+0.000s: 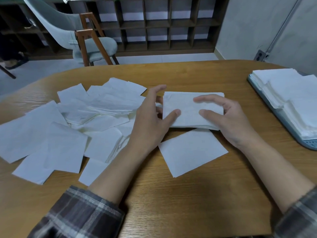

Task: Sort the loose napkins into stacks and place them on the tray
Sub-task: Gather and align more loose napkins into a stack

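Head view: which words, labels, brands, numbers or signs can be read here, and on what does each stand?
None can be read.
The loose napkins, the held stack, the tray and the table show no print.
The wall socket is too small to tell.

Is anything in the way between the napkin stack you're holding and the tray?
Nothing visible is. Bare table lies between the stack, gripped by the left hand and right hand, and the tray. Napkins already cover most of the tray, though.
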Motion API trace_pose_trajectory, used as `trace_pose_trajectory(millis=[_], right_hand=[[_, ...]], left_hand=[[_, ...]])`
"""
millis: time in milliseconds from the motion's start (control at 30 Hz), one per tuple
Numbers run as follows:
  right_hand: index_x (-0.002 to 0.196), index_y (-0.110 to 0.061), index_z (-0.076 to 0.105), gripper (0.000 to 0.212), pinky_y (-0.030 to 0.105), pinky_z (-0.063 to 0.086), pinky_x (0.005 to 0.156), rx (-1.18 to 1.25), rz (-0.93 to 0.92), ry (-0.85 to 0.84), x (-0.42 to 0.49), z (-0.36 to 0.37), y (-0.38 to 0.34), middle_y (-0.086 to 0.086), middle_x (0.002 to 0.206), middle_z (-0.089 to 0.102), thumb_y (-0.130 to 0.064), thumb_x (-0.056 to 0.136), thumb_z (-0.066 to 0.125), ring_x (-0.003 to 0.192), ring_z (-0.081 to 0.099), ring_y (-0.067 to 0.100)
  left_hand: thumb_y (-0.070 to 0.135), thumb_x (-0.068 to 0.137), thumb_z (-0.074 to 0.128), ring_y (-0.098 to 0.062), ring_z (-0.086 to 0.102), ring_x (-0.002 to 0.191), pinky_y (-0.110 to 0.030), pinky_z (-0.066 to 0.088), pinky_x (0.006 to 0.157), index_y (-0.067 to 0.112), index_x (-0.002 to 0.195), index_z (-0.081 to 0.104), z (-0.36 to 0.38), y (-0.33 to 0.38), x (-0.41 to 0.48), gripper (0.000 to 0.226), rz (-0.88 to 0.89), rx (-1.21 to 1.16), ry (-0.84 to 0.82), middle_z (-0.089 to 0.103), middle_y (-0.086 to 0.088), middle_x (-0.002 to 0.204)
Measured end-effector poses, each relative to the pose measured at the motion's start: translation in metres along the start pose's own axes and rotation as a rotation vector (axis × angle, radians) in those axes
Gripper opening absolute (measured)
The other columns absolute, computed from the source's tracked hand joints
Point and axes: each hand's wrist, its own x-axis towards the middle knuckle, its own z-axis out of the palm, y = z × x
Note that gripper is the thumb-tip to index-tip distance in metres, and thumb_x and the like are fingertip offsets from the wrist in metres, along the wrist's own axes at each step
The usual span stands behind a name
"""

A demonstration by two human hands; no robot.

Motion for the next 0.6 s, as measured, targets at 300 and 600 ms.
trace_pose_trajectory(millis=[300,600], right_hand=[[0.114,-0.025,0.078,0.033,-0.006,0.031,0.093,-0.133,0.019,0.193,0.0076,-0.0038,0.0089,-0.025,0.121,0.072,0.0,0.096,0.065,0.119,0.054,-0.019],[0.115,-0.025,0.077,0.033,-0.007,0.03,0.091,-0.145,0.02,0.19,0.0067,-0.0047,0.0096,-0.025,0.122,0.071,-0.001,0.096,0.066,0.118,0.053,-0.022]], left_hand=[[0.038,0.082,0.09,-0.001,0.06,0.074,-0.013,0.044,0.064,0.027,0.093,0.078,0.006,-0.0024,-0.0054,0.019,0.064,0.215,-0.461,0.068,0.011,0.082],[0.023,0.09,0.084,-0.003,0.061,0.083,-0.01,0.044,0.071,0.025,0.104,0.077,0.0038,-0.0023,-0.0064,0.015,0.134,0.167,-0.483,0.068,0.011,0.093]])
